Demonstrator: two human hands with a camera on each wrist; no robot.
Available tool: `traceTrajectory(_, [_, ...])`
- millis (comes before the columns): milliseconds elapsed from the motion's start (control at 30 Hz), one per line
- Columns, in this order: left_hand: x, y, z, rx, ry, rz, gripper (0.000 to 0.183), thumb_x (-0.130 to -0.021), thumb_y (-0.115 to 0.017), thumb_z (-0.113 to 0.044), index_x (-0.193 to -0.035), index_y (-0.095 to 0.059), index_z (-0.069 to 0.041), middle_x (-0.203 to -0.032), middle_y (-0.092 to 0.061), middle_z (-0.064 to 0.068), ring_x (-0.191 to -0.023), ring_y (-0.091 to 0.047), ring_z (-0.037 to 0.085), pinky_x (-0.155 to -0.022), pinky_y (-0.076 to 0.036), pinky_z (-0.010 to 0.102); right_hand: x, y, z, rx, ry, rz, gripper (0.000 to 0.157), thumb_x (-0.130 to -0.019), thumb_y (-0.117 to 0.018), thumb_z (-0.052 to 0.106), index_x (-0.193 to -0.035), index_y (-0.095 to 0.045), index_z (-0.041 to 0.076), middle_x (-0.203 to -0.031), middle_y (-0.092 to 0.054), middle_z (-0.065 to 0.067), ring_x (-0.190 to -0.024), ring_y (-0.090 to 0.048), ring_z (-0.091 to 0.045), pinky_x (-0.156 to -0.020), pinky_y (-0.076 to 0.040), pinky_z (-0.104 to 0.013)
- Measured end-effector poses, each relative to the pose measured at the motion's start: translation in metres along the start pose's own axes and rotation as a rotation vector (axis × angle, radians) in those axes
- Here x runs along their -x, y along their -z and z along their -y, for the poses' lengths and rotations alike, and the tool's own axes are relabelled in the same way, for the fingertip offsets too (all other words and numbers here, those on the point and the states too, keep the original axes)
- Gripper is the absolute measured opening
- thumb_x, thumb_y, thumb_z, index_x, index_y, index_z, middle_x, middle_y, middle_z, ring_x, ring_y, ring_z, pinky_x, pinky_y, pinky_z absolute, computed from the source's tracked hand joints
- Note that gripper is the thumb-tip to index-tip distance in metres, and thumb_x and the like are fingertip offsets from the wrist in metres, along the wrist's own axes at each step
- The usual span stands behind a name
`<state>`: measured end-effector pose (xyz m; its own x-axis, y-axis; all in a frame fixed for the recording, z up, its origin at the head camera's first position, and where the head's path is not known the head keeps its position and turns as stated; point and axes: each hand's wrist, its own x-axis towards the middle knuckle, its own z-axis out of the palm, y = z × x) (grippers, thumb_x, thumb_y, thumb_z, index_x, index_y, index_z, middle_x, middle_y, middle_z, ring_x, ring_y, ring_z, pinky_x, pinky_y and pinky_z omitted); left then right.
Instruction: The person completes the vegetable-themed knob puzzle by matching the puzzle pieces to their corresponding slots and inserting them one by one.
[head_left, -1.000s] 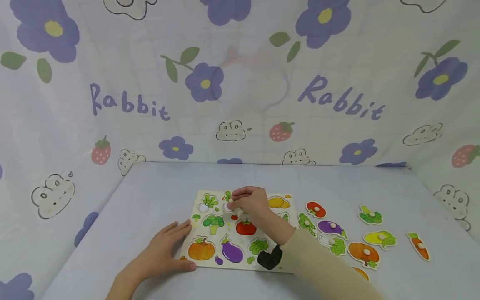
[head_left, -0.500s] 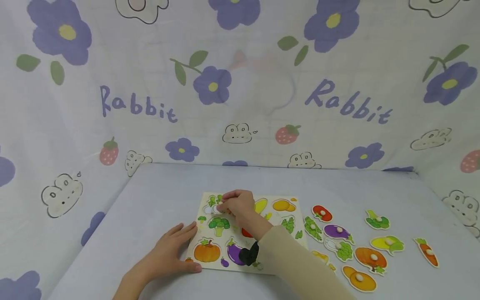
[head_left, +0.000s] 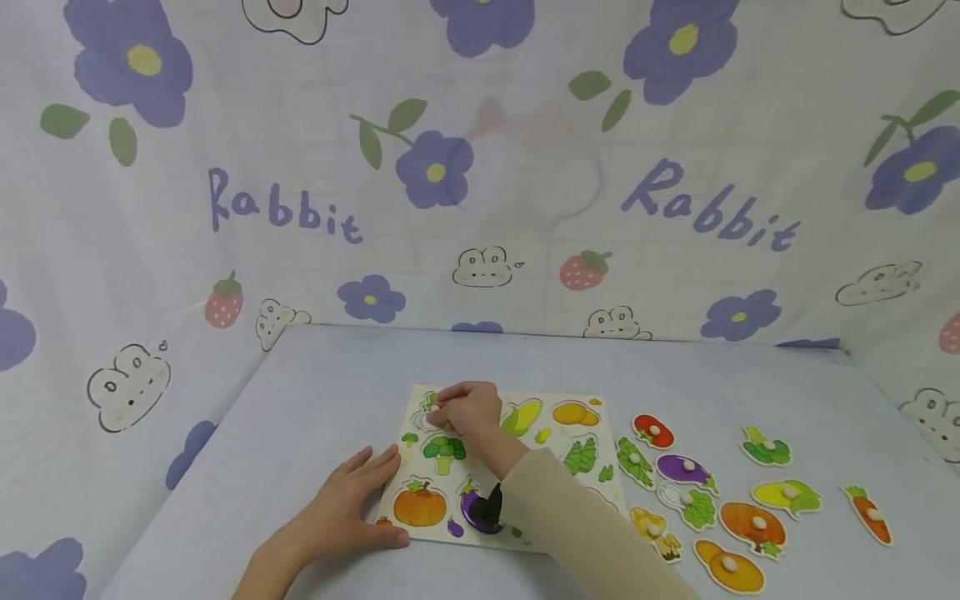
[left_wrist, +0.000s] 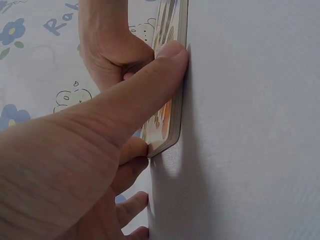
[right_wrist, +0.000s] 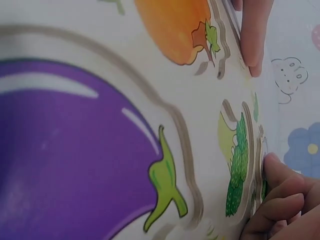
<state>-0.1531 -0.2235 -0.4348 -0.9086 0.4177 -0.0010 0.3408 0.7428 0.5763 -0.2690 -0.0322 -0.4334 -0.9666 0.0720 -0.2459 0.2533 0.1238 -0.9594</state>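
At the far-left corner of a wooden vegetable puzzle board (head_left: 547, 402), my right hand (head_left: 472, 417) pinches a knobbed puzzle piece with green leaves and a white root (head_left: 430, 401). The piece sits low over the recess there, partly hidden by the fingers. My left hand (head_left: 341, 502) rests at the board's near-left corner. Its thumb (left_wrist: 145, 90) lies along the near edge in the left wrist view, while the other fingers spread along the left side. A printed eggplant (right_wrist: 75, 150) fills much of the right wrist view, with the right fingertips at the board's far edge.
Loose knobbed pieces lie to the right of the board: a tomato (head_left: 652, 432), an eggplant (head_left: 678, 469), a pumpkin (head_left: 742, 521), a corn (head_left: 776, 493), a carrot (head_left: 870, 515) and several others. A patterned cloth (head_left: 525, 208) hangs behind the table (head_left: 360, 375).
My right hand has moved left across the board with the leafy piece and lowered it toward the far-left recess. The left hand keeps its place at the corner. The head view has shifted slightly.
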Motion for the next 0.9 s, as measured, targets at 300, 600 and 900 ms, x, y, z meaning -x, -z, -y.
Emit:
traceTrajectory(300, [-0.0008,0.0003,-0.0025,-0.004,0.012,0.009,0.1,-0.072,-0.083,-0.054,-0.147,-0.043,0.0,-0.155,-0.035,0.013,-0.141,-0.018,0.05,-0.108,-0.015,0.069,-0.0042,-0.0071,-0.0025,0.016,0.017,0.019,0.019,-0.074,-0.085,0.001,-0.088,-0.073,0.002,-0.07,-0.068,-0.006,-0.046,-0.053,-0.014,-0.045,-0.047,-0.021])
traceTrajectory(600, [0.0001,-0.0008,-0.0018,-0.014,0.026,0.016,0.101,-0.072,-0.082,-0.055,-0.147,-0.043,-0.001,-0.155,-0.034,0.012,-0.141,-0.018,0.049,-0.108,-0.015,0.069,-0.0044,-0.0037,-0.0057,0.016,0.038,0.078,0.019,-0.075,-0.084,0.002,-0.091,-0.073,0.002,-0.07,-0.068,-0.007,-0.043,-0.05,-0.013,-0.043,-0.045,-0.02])
traceTrajectory(900, [-0.0001,-0.0016,-0.0012,-0.021,0.008,0.013,0.101,-0.072,-0.081,-0.056,-0.147,-0.043,-0.001,-0.155,-0.034,0.012,-0.141,-0.018,0.049,-0.109,-0.014,0.068,-0.0064,-0.0004,-0.007,-0.051,0.039,0.114,0.019,-0.077,-0.081,-0.004,-0.094,-0.074,-0.002,-0.079,-0.072,-0.01,-0.041,-0.048,-0.012,-0.04,-0.042,-0.019])
